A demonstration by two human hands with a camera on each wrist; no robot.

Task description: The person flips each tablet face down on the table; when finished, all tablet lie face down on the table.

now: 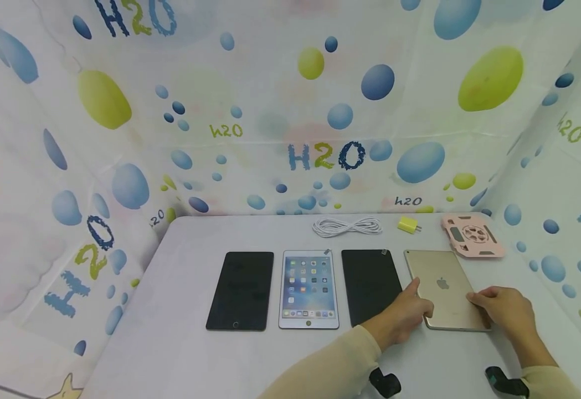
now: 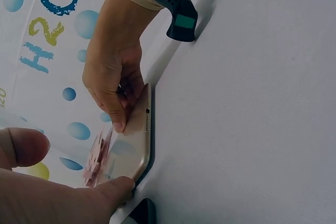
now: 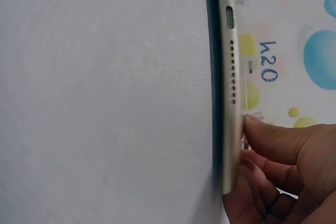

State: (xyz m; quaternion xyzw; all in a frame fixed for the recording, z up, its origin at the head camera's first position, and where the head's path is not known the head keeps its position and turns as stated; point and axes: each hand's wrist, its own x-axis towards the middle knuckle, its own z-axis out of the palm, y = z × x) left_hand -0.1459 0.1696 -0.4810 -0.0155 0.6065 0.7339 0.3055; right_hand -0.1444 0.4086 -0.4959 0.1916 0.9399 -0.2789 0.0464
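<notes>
A gold tablet (image 1: 442, 293) lies face down at the right end of a row, its apple logo up. My right hand (image 1: 507, 313) pinches its lower right side: the thumb (image 3: 273, 137) lies on the back, and the other fingers curl at the edge. At the opposite side is my left hand (image 1: 402, 313), with a straight digit (image 2: 113, 187) touching the lower left edge and another finger (image 2: 29, 148) raised apart. The left forearm overlaps the bottom of a dark tablet (image 1: 370, 282). The gold tablet's port edge (image 3: 230, 72) faces me.
Further left lie a white tablet (image 1: 308, 288) with its screen lit and a black tablet (image 1: 240, 291). Along the back of the white table (image 1: 180, 354) are a coiled white cable (image 1: 347, 226), a yellow plug adapter (image 1: 409, 224) and a pink case (image 1: 473, 237). A printed curtain (image 1: 270, 83) surrounds the table.
</notes>
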